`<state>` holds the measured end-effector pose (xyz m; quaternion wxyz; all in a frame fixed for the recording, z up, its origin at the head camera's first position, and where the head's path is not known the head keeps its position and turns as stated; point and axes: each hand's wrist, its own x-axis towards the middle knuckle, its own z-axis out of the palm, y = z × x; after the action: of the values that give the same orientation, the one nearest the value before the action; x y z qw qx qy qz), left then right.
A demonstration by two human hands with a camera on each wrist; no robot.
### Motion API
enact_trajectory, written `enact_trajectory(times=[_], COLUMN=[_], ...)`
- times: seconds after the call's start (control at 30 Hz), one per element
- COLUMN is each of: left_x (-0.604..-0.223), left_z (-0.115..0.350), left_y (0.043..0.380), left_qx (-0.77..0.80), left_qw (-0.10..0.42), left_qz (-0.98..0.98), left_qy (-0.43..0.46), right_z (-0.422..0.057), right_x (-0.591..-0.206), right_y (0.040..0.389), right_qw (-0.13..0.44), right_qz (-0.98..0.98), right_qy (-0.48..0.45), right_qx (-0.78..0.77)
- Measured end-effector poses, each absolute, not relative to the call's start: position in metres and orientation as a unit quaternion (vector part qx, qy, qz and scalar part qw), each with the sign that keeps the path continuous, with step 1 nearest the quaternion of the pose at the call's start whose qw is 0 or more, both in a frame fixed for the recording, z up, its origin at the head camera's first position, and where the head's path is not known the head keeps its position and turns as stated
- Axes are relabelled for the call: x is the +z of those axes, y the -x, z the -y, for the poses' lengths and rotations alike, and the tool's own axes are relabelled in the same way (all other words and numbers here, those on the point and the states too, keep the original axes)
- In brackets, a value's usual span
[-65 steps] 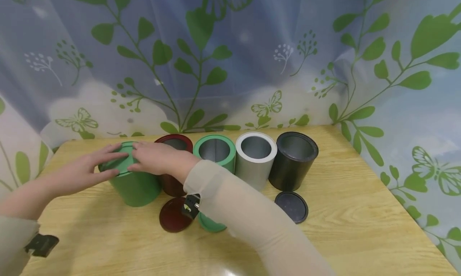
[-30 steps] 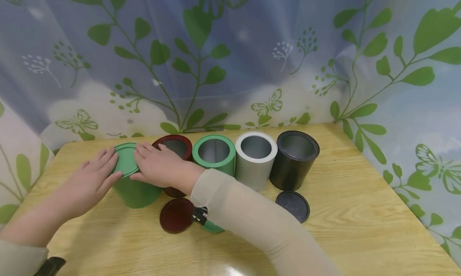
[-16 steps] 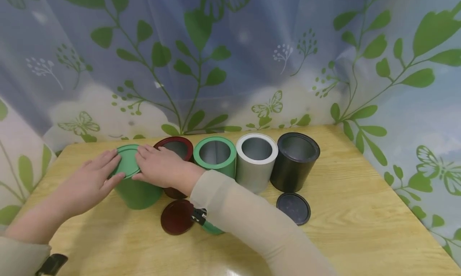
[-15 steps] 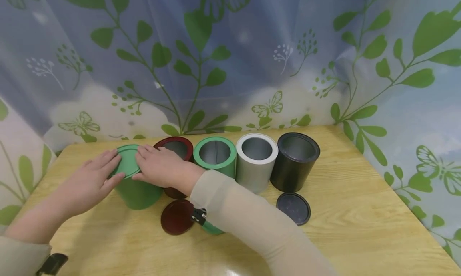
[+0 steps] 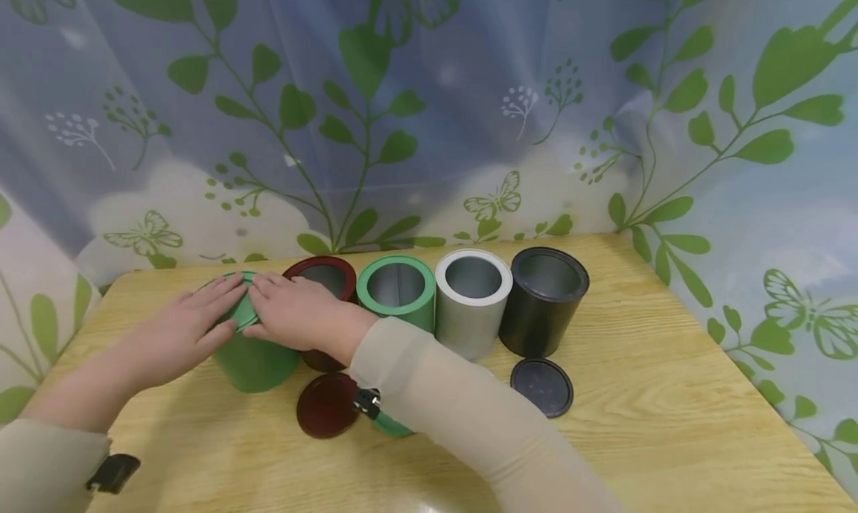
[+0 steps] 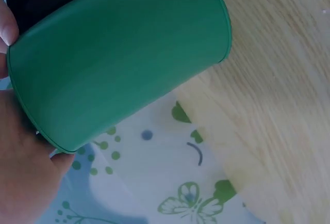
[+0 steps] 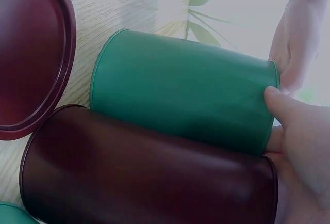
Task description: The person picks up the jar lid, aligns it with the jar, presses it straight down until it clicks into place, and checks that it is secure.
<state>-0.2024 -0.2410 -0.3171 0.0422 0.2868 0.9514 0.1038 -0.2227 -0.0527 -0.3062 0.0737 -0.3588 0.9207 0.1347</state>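
Note:
At the table's left stands a green can (image 5: 253,368) with a flat green lid (image 5: 247,313) on its top. My left hand (image 5: 181,334) lies over the lid's left half, fingers straight. From the other side my right hand (image 5: 302,316) rests its fingers on the lid, the two hands' fingertips almost meeting at its middle. The right thumb (image 7: 280,102) sits at the can's upper rim in the right wrist view. Beside the green can is an uncovered dark red can (image 7: 149,167), partly hidden by the right hand in the head view.
Three more uncovered cans continue the row: light green (image 5: 424,306), white (image 5: 471,327) and black (image 5: 541,319). In front lie a dark red lid (image 5: 326,406), a black lid (image 5: 541,387) and a green lid (image 5: 391,425) partly under the right sleeve. A patterned curtain (image 5: 429,126) hangs behind the table.
The left hand has come from the lid's left edge farther over its top, its fingertips now close to the right hand's. The right hand has flattened a little; the cans stand as before.

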Motion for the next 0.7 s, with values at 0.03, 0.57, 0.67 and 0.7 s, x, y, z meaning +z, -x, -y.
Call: enact_trajectory(times=[0.03, 0.57, 0.67, 0.7], left_x=[-0.316, -0.324, -0.327, -0.327], left_z=[0.241, 0.243, 0.243, 0.243], left_y=[0.202, 0.196, 0.197, 0.197], left_qx=[0.106, 0.068, 0.071, 0.074], left_qw=[0.038, 0.009, -0.010, -0.013], left_qz=[-0.951, -0.957, -0.954, -0.954], left_qy=[-0.288, -0.282, -0.290, -0.291], right_z=[0.052, 0.053, 0.052, 0.052], right_x=[-0.306, -0.309, -0.310, -0.310], right_y=[0.223, 0.224, 0.225, 0.226], right_qw=[0.073, 0.061, 0.058, 0.058], right_qz=[-0.921, -0.921, -0.919, -0.918], right_qy=[0.359, 0.360, 0.364, 0.366], right_qx=[0.134, 0.133, 0.138, 0.139])
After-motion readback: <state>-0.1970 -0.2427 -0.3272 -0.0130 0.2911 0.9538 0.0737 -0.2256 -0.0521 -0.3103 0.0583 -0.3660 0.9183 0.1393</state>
